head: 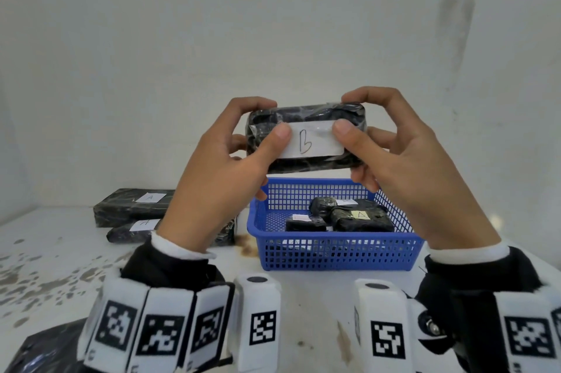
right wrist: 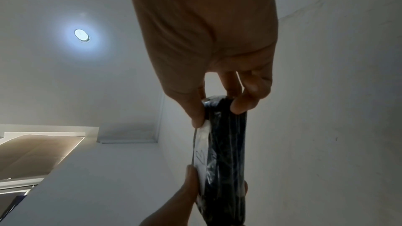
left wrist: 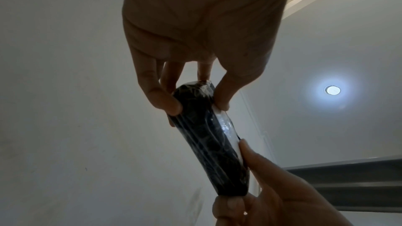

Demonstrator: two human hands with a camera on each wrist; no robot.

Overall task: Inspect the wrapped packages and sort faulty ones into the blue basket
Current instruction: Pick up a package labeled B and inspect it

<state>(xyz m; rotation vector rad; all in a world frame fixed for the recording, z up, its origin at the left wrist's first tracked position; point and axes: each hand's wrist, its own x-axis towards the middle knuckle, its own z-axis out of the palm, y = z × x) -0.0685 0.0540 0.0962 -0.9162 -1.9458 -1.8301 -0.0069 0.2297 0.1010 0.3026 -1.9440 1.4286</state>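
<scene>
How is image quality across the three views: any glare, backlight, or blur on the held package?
Head view: even light, the B label legible. Left wrist view: ceiling lamp flares, the package is backlit and dark. Right wrist view: the same lamp glare, wrap glints.

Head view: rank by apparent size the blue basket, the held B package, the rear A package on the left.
1. blue basket
2. held B package, gripped by left hand and right hand; nearer the camera, so unsure against 3
3. rear A package, partly hidden
</scene>
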